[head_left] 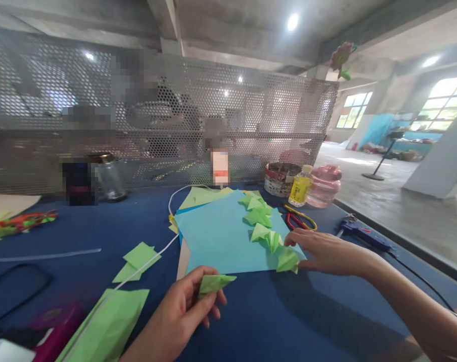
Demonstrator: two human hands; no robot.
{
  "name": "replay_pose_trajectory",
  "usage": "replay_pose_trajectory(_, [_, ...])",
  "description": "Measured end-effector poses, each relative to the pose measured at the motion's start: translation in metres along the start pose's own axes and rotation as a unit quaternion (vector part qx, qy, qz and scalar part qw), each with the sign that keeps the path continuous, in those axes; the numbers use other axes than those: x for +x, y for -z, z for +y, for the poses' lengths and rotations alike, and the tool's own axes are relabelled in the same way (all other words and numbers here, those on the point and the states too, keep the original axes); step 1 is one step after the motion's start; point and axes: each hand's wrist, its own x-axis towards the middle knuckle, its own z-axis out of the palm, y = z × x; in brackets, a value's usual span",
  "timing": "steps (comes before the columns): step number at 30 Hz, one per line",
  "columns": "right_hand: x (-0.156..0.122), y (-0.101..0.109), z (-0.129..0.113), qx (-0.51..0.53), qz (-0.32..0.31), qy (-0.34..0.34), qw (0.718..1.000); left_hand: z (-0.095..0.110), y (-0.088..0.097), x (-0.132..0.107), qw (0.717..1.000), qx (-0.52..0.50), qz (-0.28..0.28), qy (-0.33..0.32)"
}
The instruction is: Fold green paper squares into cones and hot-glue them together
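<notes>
My left hand (190, 306) is closed on a folded green paper piece (215, 283), pinched between thumb and fingers above the blue tabletop. My right hand (326, 251) reaches in from the right with thumb and fingers apart. Its fingertips are at the edge of another folded green paper piece (287, 260) on the near right corner of the light blue paper sheet (216, 231); whether they touch it I cannot tell. Several more folded green pieces (258, 217) lie in a line up the right side of that sheet.
Green paper squares (140, 259) and a larger green stack (111, 317) lie left, crossed by a white cable (153, 259). Scissors (298, 218), a yellow-labelled bottle (300, 187), a pink jug (325, 186), a round basket (281, 180) and a blue glue gun (366, 235) are right. Perforated metal screen (243, 125) behind.
</notes>
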Motion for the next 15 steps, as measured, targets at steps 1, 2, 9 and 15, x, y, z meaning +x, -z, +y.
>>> replay_pose_trajectory(1, [0.003, 0.000, 0.001, 0.003, 0.003, -0.002, 1.000, 0.000, 0.000, 0.000, 1.000, 0.000, -0.003, -0.001])
replay_pose_trajectory(2, [0.006, -0.001, 0.001, 0.004, 0.007, -0.003, 1.000, -0.001, 0.000, 0.000, 1.000, 0.001, -0.006, -0.002])
replay_pose_trajectory(9, [0.030, -0.011, -0.012, 0.003, 0.035, 0.002, 0.999, 0.005, 0.002, -0.002, 1.000, 0.005, 0.002, -0.001])
replay_pose_trajectory(15, [0.042, -0.021, -0.013, 0.005, 0.062, 0.014, 0.998, 0.006, 0.000, -0.003, 1.000, 0.004, 0.004, 0.003])
